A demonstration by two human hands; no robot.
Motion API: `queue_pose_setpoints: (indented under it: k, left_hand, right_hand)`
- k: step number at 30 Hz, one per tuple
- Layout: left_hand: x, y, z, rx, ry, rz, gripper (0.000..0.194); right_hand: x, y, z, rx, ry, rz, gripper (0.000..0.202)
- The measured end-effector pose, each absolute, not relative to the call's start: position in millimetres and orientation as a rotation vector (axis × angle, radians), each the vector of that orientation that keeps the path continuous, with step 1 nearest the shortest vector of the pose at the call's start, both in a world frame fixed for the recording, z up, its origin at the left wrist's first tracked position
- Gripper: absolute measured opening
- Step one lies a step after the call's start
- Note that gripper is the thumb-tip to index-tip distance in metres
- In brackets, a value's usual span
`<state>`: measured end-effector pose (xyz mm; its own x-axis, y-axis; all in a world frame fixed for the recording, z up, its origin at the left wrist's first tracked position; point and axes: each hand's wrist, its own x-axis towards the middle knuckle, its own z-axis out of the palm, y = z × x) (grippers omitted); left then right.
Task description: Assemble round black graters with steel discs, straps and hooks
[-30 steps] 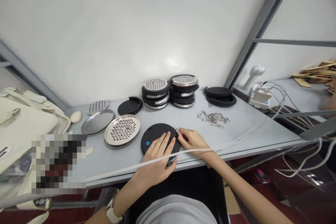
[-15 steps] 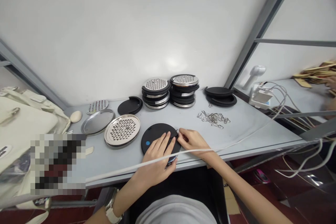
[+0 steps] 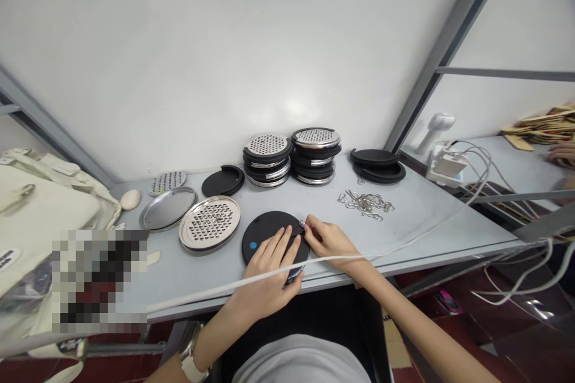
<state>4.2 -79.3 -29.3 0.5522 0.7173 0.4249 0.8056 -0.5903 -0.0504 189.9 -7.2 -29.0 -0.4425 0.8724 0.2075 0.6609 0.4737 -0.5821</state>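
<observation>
A black round grater holder (image 3: 265, 228) with a blue dot lies flat at the table's front edge. My left hand (image 3: 272, 266) rests over it, fingers spread along the top and thumb at the near rim, holding it down. At its right rim my right hand (image 3: 327, 241) pinches a small metal clip (image 3: 302, 224) between thumb and forefinger. Similar wire clips (image 3: 369, 203) form a loose pile to the right. Left of the holder sit a round metal grater plate (image 3: 211, 222), a plain metal disc (image 3: 167, 209) and another black holder (image 3: 222, 181).
Two stacks of graters (image 3: 267, 161) in black holders stand by the wall, with more black holders (image 3: 377, 158) farther right. A white cable (image 3: 404, 246) crosses in front of my forearms. A pale bag (image 3: 49, 203) occupies the left; another person's hand (image 3: 563, 152) shows far right.
My right hand has shifted slightly left and up with the clip, against the holder's rim. My left hand stays put on the holder.
</observation>
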Motion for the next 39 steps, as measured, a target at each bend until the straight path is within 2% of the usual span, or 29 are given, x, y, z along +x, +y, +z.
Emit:
queue_pose_setpoints:
  k: [39]
  left_hand:
    - [4.4, -79.2, -28.9, -2.554, -1.271, -0.524, 0.056]
  right_hand:
    - [190.1, -6.9, -29.7, -1.308, -2.274, 0.528, 0.021]
